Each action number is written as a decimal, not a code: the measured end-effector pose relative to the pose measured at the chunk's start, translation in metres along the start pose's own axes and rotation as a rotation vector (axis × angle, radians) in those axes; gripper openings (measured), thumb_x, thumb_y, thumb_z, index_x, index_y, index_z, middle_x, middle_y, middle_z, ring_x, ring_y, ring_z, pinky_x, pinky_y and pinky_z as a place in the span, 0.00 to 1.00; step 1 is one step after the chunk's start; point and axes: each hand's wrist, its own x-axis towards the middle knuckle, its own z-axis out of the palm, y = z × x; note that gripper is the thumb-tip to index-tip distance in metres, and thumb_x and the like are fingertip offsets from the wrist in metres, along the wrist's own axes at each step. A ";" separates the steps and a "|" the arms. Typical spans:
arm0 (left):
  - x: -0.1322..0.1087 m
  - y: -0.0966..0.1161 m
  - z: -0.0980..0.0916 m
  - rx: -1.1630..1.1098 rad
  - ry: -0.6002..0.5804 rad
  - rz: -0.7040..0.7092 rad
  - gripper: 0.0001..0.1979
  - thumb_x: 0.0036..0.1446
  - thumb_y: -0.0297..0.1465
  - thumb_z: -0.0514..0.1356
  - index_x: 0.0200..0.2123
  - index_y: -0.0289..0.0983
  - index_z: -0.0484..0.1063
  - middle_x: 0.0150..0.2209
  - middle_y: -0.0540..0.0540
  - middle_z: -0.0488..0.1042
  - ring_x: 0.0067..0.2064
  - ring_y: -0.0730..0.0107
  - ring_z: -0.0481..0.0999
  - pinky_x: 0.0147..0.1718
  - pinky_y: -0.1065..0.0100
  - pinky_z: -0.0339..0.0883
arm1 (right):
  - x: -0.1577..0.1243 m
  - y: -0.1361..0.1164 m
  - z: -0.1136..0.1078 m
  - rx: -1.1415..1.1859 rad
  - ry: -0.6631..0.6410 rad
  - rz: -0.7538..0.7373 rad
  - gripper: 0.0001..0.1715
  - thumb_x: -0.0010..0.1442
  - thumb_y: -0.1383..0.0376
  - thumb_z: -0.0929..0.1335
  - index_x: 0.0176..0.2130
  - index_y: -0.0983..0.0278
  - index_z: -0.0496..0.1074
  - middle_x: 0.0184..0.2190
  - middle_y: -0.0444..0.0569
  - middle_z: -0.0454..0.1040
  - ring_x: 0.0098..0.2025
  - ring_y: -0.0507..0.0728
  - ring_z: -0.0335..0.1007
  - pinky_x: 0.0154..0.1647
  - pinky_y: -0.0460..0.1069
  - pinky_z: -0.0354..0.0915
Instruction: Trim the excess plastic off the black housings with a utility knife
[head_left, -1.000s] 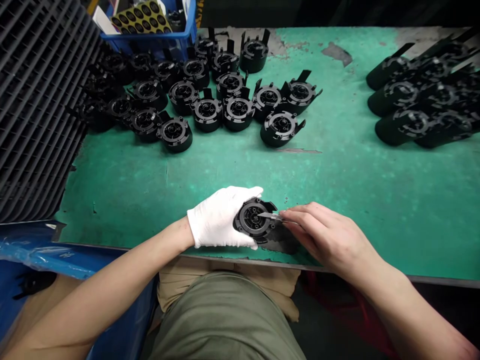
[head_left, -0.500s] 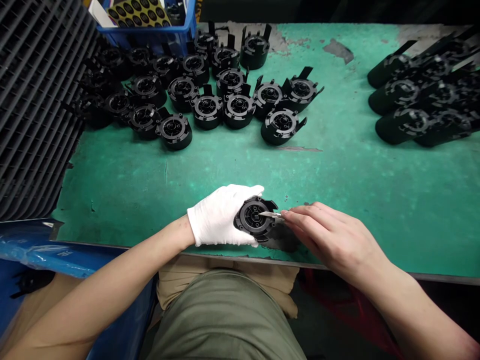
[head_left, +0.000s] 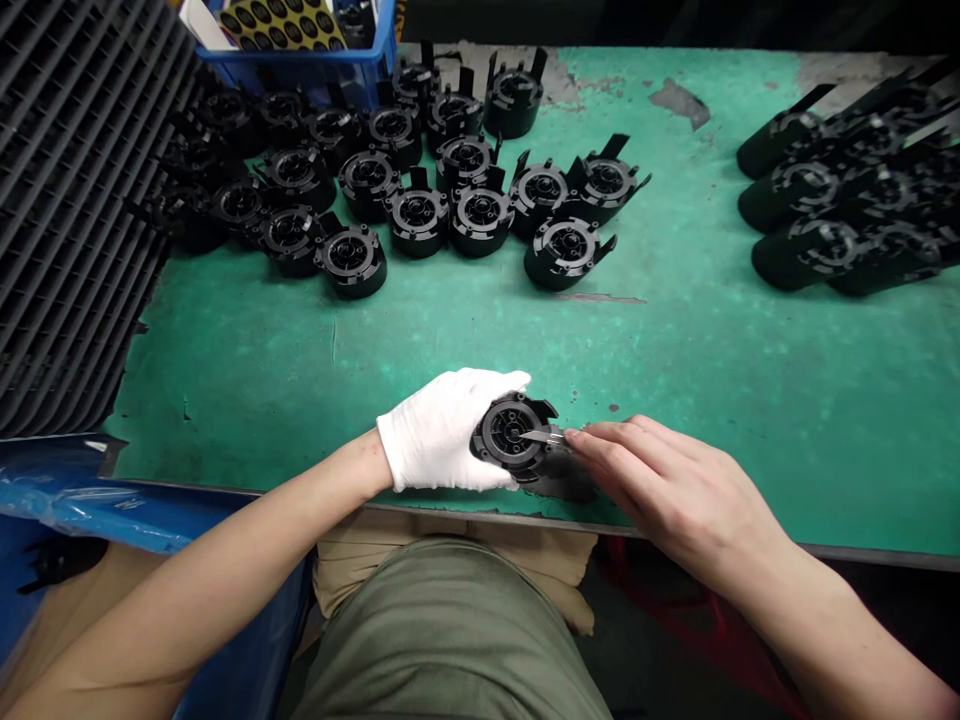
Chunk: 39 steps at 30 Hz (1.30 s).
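Note:
My left hand (head_left: pixel 442 432), in a white glove, is wrapped round a round black plastic housing (head_left: pixel 513 432) near the front edge of the green table. Its ringed, spoked face is turned up toward me. From the right, my bare right hand (head_left: pixel 667 475) grips a thin metal blade, seemingly a craft knife (head_left: pixel 546 436), between thumb and fingers. The pointed tip lies over the centre of the housing's face; whether it touches the plastic I cannot tell. Most of the handle is hidden inside my fingers.
Several similar black housings (head_left: pixel 420 215) stand at the back left, with more black cylinders (head_left: pixel 802 240) at the back right. A blue bin (head_left: pixel 300 75) holds a yellow sheet of black round stickers (head_left: pixel 281 22). Grey slatted trays (head_left: pixel 67 200) rise at left, above a blue plastic-lined box (head_left: pixel 142 520).
The blade's tip has shifted slightly down over the housing's face, and my right hand has dropped a little with it. My left hand keeps its hold on the housing.

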 end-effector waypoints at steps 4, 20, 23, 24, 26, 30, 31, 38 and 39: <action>-0.001 -0.001 0.001 0.004 -0.009 -0.003 0.42 0.54 0.46 0.75 0.67 0.36 0.68 0.63 0.31 0.80 0.63 0.35 0.82 0.63 0.40 0.77 | -0.002 -0.004 -0.002 -0.040 -0.004 -0.006 0.27 0.73 0.74 0.69 0.68 0.62 0.70 0.53 0.56 0.84 0.44 0.61 0.78 0.47 0.58 0.77; -0.032 0.032 0.022 0.114 0.194 -0.271 0.68 0.41 0.56 0.82 0.77 0.38 0.55 0.64 0.29 0.74 0.65 0.29 0.77 0.65 0.33 0.73 | -0.011 -0.028 0.002 0.111 0.108 0.206 0.19 0.74 0.72 0.71 0.61 0.60 0.70 0.48 0.53 0.82 0.44 0.59 0.81 0.45 0.54 0.76; -0.027 0.016 0.001 0.135 0.060 -0.107 0.74 0.36 0.60 0.83 0.78 0.41 0.52 0.68 0.27 0.71 0.68 0.28 0.74 0.66 0.33 0.72 | -0.007 -0.029 0.006 0.099 0.116 0.173 0.20 0.73 0.74 0.71 0.61 0.61 0.70 0.48 0.53 0.82 0.43 0.59 0.80 0.43 0.54 0.75; -0.022 0.010 -0.006 0.129 0.023 -0.059 0.73 0.36 0.60 0.83 0.78 0.41 0.53 0.69 0.28 0.71 0.69 0.29 0.74 0.67 0.34 0.72 | -0.005 -0.029 0.006 0.096 0.120 0.158 0.20 0.73 0.74 0.71 0.61 0.61 0.70 0.48 0.53 0.83 0.43 0.59 0.79 0.43 0.54 0.75; -0.012 0.001 -0.016 0.112 -0.033 0.041 0.70 0.37 0.60 0.83 0.76 0.42 0.56 0.70 0.28 0.71 0.69 0.29 0.74 0.67 0.36 0.72 | 0.000 -0.028 0.006 0.090 0.126 0.130 0.20 0.73 0.75 0.71 0.61 0.63 0.70 0.48 0.53 0.83 0.42 0.58 0.78 0.42 0.54 0.74; 0.001 -0.006 -0.016 0.120 -0.103 0.123 0.59 0.43 0.52 0.82 0.73 0.40 0.62 0.62 0.32 0.80 0.62 0.34 0.83 0.63 0.42 0.76 | 0.003 -0.026 0.006 0.063 0.105 0.099 0.22 0.72 0.76 0.71 0.62 0.64 0.70 0.49 0.55 0.83 0.42 0.59 0.77 0.44 0.54 0.74; 0.002 -0.005 -0.014 0.128 -0.117 0.115 0.56 0.46 0.50 0.81 0.73 0.40 0.62 0.60 0.34 0.82 0.59 0.36 0.85 0.61 0.44 0.77 | 0.002 -0.025 0.006 0.054 0.091 0.093 0.23 0.72 0.76 0.71 0.62 0.64 0.70 0.49 0.55 0.83 0.42 0.59 0.77 0.44 0.55 0.74; 0.001 -0.002 -0.010 0.117 -0.098 0.112 0.46 0.53 0.47 0.76 0.70 0.39 0.64 0.55 0.37 0.85 0.55 0.40 0.88 0.58 0.48 0.78 | -0.004 -0.022 0.002 -0.009 0.047 0.037 0.26 0.71 0.77 0.70 0.65 0.67 0.70 0.51 0.59 0.83 0.42 0.61 0.78 0.44 0.57 0.74; 0.001 -0.002 -0.010 0.115 -0.095 0.114 0.46 0.53 0.47 0.76 0.69 0.39 0.64 0.55 0.37 0.85 0.55 0.41 0.88 0.57 0.49 0.79 | -0.003 -0.022 0.002 -0.015 0.044 0.026 0.26 0.71 0.77 0.70 0.65 0.67 0.71 0.51 0.59 0.84 0.43 0.61 0.79 0.44 0.57 0.75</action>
